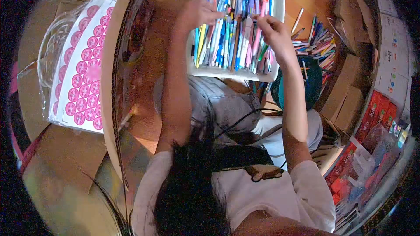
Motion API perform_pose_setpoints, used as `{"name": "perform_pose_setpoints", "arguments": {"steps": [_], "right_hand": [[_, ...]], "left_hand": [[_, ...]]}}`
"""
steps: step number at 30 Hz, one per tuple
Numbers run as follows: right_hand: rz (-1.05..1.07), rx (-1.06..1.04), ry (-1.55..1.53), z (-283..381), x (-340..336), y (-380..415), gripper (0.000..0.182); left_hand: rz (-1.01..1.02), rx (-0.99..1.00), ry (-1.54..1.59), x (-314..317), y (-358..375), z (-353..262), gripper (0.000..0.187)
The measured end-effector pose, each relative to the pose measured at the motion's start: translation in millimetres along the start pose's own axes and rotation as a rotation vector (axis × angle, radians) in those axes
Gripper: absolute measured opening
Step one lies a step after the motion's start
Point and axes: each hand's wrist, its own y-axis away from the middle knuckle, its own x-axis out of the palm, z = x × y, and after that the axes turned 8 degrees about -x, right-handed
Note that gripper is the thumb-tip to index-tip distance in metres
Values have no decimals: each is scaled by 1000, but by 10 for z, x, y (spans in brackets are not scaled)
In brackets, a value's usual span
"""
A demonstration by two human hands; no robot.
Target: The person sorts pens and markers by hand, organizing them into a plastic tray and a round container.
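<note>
A white plastic tray [236, 75] is filled with many pens and markers [227, 43], lying mostly lengthwise in two rows. Above its left part reaches my left hand [200, 16], thumb and fingers drawn together in a pinch pointing right. My right hand [274, 35] is over the tray's right side, its fingertips pinched and facing the left hand. Whatever lies between the fingertips blends with the pens beneath, so I cannot make it out. A pink pen with a figure-shaped top [264, 1] sits near the right hand.
Loose pens [321, 46] lie heaped on the wooden floor to the right, by a dark green round container [302, 83]. Cardboard flaps [345, 100] and red boxes [374, 113] stand farther right. At left, sheets of pink round stickers [87, 61] lean beside a cardboard wall [114, 61].
</note>
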Motion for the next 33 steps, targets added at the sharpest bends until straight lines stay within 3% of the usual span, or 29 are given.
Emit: {"name": "perform_pose_setpoints", "arguments": {"steps": [2,6,10,14,17,20,23,26,29,31,33], "right_hand": [[-21,-71,56,-274,76,-90,30],[51,-167,250,-448,220,-103,33],[47,-100,403,-409,359,-25,34],[131,-109,488,-380,464,-17,33],[152,-145,496,-327,566,-13,31],[133,-131,480,-187,766,16,28],[156,-203,471,-248,1027,-33,32],[110,-229,494,-310,1197,-61,35],[3,-212,443,-223,1161,-33,36],[-69,-245,280,-185,1037,-36,32],[-28,-71,49,-80,833,-87,27]], "left_hand": [[124,-41,-60,-30,-20,74,40],[88,-20,-371,145,103,-102,27],[-168,16,-535,341,113,-78,20],[-63,-63,-427,330,97,-75,18],[-85,109,-306,47,-20,136,20],[-328,122,-94,-168,-59,287,30],[-295,127,102,-305,-162,498,30],[-351,66,-241,-229,21,237,30],[-60,-105,-166,-263,78,215,34],[-22,-101,-55,-249,125,243,33],[65,-146,-114,-208,191,188,31]]}}
